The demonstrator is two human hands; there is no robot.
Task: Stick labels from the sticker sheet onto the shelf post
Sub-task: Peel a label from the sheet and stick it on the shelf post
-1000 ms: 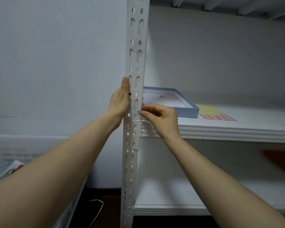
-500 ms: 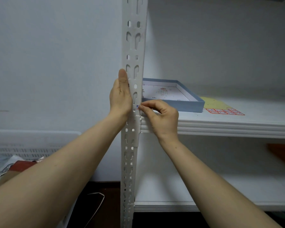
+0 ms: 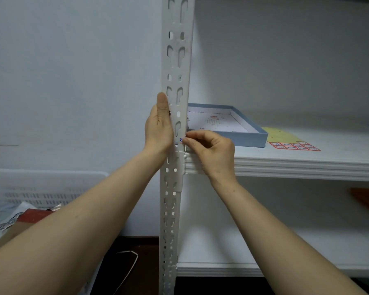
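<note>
Now, shelf post (image 3: 176, 60): upright, white, slotted, at the left corner of the shelf (image 3: 307, 165).
Left hand (image 3: 159, 128): fingers straight, flat against the post's left edge.
Right hand (image 3: 211, 150): fingers curled, tips seemingly pinching a small label (image 3: 181, 140) against the post's face, just above the shelf.
Sticker sheet (image 3: 285, 138): yellow, flat on the shelf, right of a blue tray (image 3: 250, 138).

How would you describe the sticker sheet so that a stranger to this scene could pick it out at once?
Start at the upper shelf of the two white ones. A shallow blue box lies on it, and the sticker sheet lies flat just right of that box. It is the only yellow thing there, with red-edged labels along its near edge.
</note>
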